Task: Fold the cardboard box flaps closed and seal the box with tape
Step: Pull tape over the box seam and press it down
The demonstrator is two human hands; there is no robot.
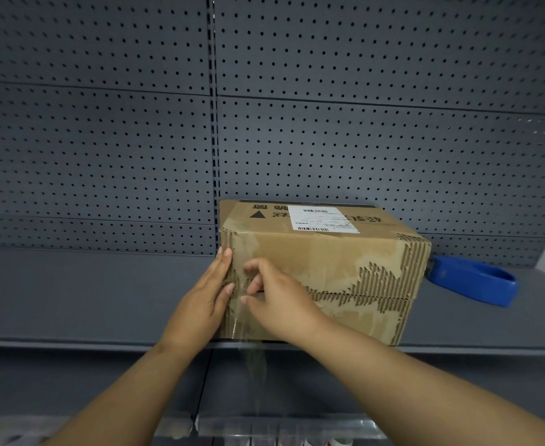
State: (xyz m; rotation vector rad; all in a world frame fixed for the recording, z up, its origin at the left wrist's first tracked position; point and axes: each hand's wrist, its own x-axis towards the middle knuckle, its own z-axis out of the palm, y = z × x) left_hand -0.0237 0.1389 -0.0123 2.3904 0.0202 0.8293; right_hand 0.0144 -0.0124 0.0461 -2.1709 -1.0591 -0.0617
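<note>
**Both hands at the box's near face, tape hanging loose**

The cardboard box (322,272) sits on a grey metal shelf (87,294), its back close to the perforated grey panel (103,140) behind it. It lies so that the flap seam runs sideways across the face turned toward the person, and the flaps there are folded shut. The outer paper is badly torn along that face, baring the corrugated ribs near the right corner and along the seam. A white shipping label (322,218) with barcodes is stuck on the top, next to printed black characters and a black triangle.

The left hand (208,294) lies flat against the box's left edge, fingers straight and pressing the corner, holding nothing. The right hand (277,297) is on the front face just beside it, fingers curled with the thumb and fingertips pinching at a strip of clear tape (251,346). That tape runs down the left part of the face and hangs past the shelf's front lip, loose and slightly crumpled.

To the right of the box, touching or nearly touching its far lower corner, a blue tape dispenser (477,280) rests on the shelf, handle pointing right.

Below the shelf edge, a clear plastic price rail (280,426) runs across the bottom.
</note>
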